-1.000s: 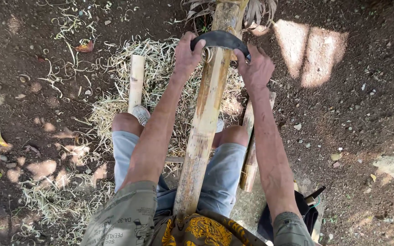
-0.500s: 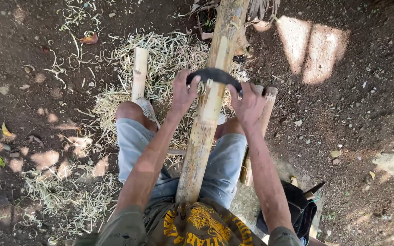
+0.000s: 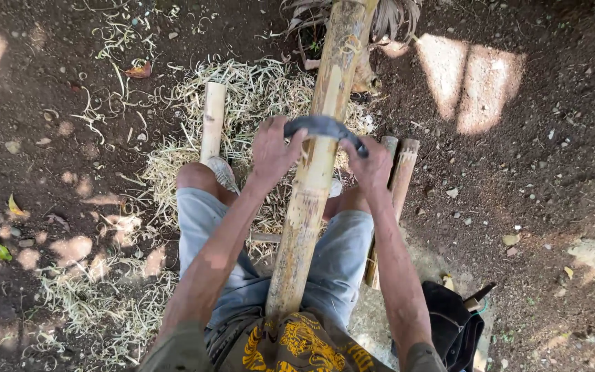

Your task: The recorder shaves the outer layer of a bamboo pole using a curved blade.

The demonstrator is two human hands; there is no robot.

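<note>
A thick bamboo pole [image 3: 315, 172] runs from my lap up to the top of the view, its skin partly scraped pale. Across it lies a curved dark blade [image 3: 323, 125]. My left hand [image 3: 274, 150] grips the blade's left end and my right hand [image 3: 370, 165] grips its right end. Both hands sit about halfway up the visible pole, just above my knees. I am seated in grey shorts with the pole between my legs.
A short cut bamboo piece [image 3: 212, 121] lies left of the pole, and two more pieces [image 3: 395, 180] lie right of my leg. Pale shavings [image 3: 242, 89] cover the dirt ahead. A dark bag [image 3: 452, 324] sits at lower right.
Both hands have drawn the blade down the pole toward my body, from near the top of the view to about its middle.
</note>
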